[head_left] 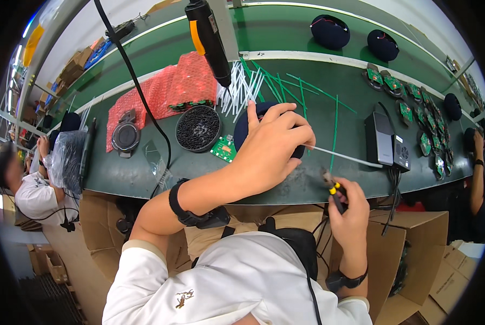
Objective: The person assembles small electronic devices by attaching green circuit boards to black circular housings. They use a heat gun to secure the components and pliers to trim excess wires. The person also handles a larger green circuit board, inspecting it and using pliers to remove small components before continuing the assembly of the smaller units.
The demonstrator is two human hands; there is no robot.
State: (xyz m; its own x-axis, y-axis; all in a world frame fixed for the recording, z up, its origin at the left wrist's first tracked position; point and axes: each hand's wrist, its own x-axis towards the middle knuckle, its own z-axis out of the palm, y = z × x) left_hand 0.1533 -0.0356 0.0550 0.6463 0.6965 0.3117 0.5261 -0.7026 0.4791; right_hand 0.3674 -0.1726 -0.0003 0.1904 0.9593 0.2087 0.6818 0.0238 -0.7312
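Observation:
My left hand (275, 143) is closed over a round dark-blue housing (242, 129) on the green bench, hiding most of it. A white cable tie (345, 156) sticks out to the right from under its fingers; whether the tie is fastened to the housing is hidden. Lower right, at the bench's front edge, my right hand (352, 214) grips cutting pliers (334, 189) with black and yellow handles, jaws pointing up and left, apart from the tie. Left of the housing lie a green circuit board (224, 149) and a round tub of small black screws (198, 129).
An electric screwdriver (211, 43) hangs above the bench. White cable ties (236, 92) and green ties (302, 89) are scattered behind. Red bubble wrap (191, 81) lies left. Right stand a grey-black device (380, 138) and several circuit-board assemblies (426, 122). People work at both sides.

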